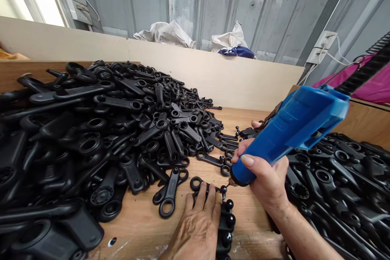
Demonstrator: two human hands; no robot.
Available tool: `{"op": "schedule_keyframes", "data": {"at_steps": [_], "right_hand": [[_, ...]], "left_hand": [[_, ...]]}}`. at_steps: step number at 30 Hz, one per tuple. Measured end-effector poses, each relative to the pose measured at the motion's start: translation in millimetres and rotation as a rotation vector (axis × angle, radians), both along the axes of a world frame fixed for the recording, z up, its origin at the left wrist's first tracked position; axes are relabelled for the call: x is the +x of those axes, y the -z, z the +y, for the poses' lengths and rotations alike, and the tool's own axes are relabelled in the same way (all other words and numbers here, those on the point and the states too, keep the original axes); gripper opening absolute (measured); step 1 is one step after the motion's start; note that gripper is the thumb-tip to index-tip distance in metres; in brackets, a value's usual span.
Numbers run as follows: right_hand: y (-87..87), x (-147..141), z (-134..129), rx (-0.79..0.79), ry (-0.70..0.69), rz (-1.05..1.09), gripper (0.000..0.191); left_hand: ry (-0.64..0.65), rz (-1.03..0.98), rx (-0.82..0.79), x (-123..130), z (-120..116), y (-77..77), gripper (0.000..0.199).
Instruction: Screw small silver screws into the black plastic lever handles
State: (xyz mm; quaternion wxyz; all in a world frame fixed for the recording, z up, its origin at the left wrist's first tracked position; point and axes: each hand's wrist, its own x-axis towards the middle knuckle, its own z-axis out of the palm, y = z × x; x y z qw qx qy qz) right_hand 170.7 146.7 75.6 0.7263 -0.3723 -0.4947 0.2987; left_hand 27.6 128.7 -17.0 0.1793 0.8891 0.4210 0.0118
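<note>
My right hand (pixel 269 178) is wrapped round a blue power screwdriver (pixel 283 130), which tilts down to the left from a black coiled cord (pixel 365 69). The thin tip of the screwdriver meets, or nearly meets, a small ball-shaped knob (pixel 223 189) on a black plastic lever arm (pixel 196 183). Fingers stretched out, my left hand (pixel 198 223) lies flat over that arm and presses on it. Along the right side of this hand runs a row of similar black parts with round knobs (pixel 229 220). Two loose lever arms (pixel 172 189) lie crossed just left of my fingers.
A large heap of black lever arms (pixel 122 122) fills the left of the wooden table (pixel 137 219). Another pile (pixel 344 183) lies on the right. Behind stands a pale board (pixel 213 73), with white sacks (pixel 170 34) beyond it and wall sockets (pixel 323 46) at right.
</note>
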Motion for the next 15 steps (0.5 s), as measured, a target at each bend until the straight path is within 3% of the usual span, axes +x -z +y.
{"op": "schedule_keyframes", "data": {"at_steps": [4, 9, 12, 15], "right_hand": [[2.2, -0.7, 0.1, 0.022, -0.002, -0.033, 0.063], [3.2, -2.3, -1.6, 0.029, 0.005, -0.034, 0.062], [5.5, -1.2, -0.2, 0.039, 0.002, -0.069, 0.062], [8.9, 0.9, 2.1, 0.045, -0.013, -0.091, 0.061]], "left_hand": [[0.005, -0.010, 0.016, -0.1, 1.0, 5.2, 0.083], [-0.021, -0.066, 0.050, 2.7, 2.7, 16.4, 0.066], [-0.032, -0.047, 0.032, 3.3, 2.1, 10.8, 0.062], [-0.018, -0.010, -0.021, 3.8, 1.6, 2.4, 0.077]]}}
